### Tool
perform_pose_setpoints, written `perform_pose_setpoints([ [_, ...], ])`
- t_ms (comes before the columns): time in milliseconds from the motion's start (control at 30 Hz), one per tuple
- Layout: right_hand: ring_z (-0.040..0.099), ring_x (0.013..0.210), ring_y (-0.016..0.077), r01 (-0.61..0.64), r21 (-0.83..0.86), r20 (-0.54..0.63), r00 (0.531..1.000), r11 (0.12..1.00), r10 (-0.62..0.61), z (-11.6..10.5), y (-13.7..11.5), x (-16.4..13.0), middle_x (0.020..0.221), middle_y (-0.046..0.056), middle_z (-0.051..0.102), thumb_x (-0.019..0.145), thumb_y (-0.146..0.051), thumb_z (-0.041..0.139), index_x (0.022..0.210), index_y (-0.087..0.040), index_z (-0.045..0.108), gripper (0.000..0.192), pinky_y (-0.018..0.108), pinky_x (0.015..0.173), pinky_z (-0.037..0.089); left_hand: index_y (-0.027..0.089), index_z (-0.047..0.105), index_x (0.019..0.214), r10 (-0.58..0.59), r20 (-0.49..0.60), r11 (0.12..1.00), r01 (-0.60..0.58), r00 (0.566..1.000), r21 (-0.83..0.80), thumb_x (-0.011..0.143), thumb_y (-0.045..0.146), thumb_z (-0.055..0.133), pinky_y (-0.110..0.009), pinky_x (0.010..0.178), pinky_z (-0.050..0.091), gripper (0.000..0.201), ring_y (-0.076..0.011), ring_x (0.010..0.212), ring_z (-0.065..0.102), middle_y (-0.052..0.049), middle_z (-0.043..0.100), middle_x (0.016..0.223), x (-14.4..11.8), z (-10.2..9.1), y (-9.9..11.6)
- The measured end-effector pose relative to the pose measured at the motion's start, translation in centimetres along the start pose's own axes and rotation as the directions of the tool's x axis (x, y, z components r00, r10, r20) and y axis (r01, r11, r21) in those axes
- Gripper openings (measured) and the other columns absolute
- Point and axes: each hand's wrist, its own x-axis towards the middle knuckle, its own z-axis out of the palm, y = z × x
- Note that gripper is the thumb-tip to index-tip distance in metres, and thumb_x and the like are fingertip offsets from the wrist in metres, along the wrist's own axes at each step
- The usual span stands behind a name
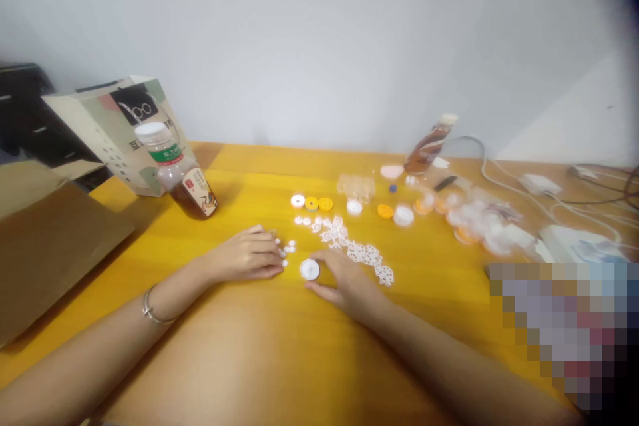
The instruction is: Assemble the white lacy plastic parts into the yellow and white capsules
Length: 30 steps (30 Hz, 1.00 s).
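Note:
My right hand (347, 283) has its thumb and index finger around the rim of a small white round spool-like disc (309, 269), low over the table. Palm down, my left hand (249, 254) lies on the tabletop with its fingers loosely bent and side by side. By its fingertips are several tiny white round pieces (289, 249); whether any sits under the fingers is hidden. A strip of white openwork pieces (364, 253) lies beyond my right hand. Behind it stand a white ring (297, 201), two yellow rings (325, 204) and a white disc (354, 207).
A tea bottle (187, 180) and a paper bag (120, 140) stand at the left, beside a brown cardboard flap (54, 246). Another brown bottle (429, 146) is at the back. Clear round cases (482, 223), cables and a white adapter (540, 184) crowd the right.

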Motion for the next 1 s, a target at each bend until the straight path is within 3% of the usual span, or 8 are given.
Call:
perform_pose_setpoints([
  [300,0.057,0.091,0.0200,0.058,0.099,0.079,0.995,0.993,-0.066,-0.3,-0.4,0.2,0.096,0.007,0.061,0.077,-0.018,0.056,0.105,-0.020,0.048,0.029,0.034,0.077,0.049,0.018,0.059,0.090,0.067,-0.105,0.994,-0.057,0.992,0.090,0.081,0.017,0.056,-0.025,0.067,0.042,0.009,-0.0109,0.069,0.059,-0.002,0.066,0.074,0.0,0.1,0.5],
  [400,0.056,0.093,0.0201,0.071,0.103,0.048,0.996,0.992,-0.076,-0.2,-0.3,0.1,0.100,0.008,0.060,0.076,-0.020,0.059,0.108,-0.019,0.046,0.036,0.034,0.080,0.048,0.017,0.058,0.091,0.076,-0.138,0.995,-0.067,0.988,0.069,0.080,0.015,0.057,-0.026,0.068,0.044,0.011,-0.0114,0.070,0.059,-0.004,0.066,0.076,0.1,0.4,0.7],
  [500,0.056,0.093,0.0201,0.073,0.100,0.016,0.997,0.992,-0.075,-0.1,-0.1,0.1,0.101,0.008,0.060,0.076,-0.021,0.061,0.108,-0.019,0.045,0.036,0.035,0.080,0.048,0.016,0.058,0.092,0.083,-0.127,0.995,-0.076,0.988,0.064,0.080,0.014,0.057,-0.027,0.071,0.045,0.012,-0.0127,0.074,0.060,-0.005,0.067,0.079,0.1,0.8,1.0],
  [767,0.057,0.090,0.0202,0.064,0.127,0.062,0.995,0.990,-0.072,-0.1,-0.3,0.2,0.098,0.008,0.061,0.079,-0.021,0.057,0.106,-0.019,0.047,0.029,0.034,0.078,0.048,0.013,0.056,0.097,0.133,-0.098,0.990,-0.129,0.986,0.054,0.083,0.012,0.053,-0.029,0.074,0.046,0.015,-0.0153,0.080,0.060,-0.008,0.066,0.085,0.8,1.4,1.8],
  [1000,0.057,0.092,0.0216,0.049,0.140,0.093,0.994,0.989,-0.062,-0.1,-0.4,0.2,0.100,0.010,0.061,0.078,-0.023,0.058,0.108,-0.017,0.047,0.033,0.035,0.078,0.048,0.016,0.056,0.094,0.080,-0.051,0.995,-0.077,0.995,0.062,0.086,0.018,0.049,-0.028,0.077,0.042,0.011,-0.0146,0.085,0.059,-0.007,0.065,0.088,1.5,2.1,2.2],
])
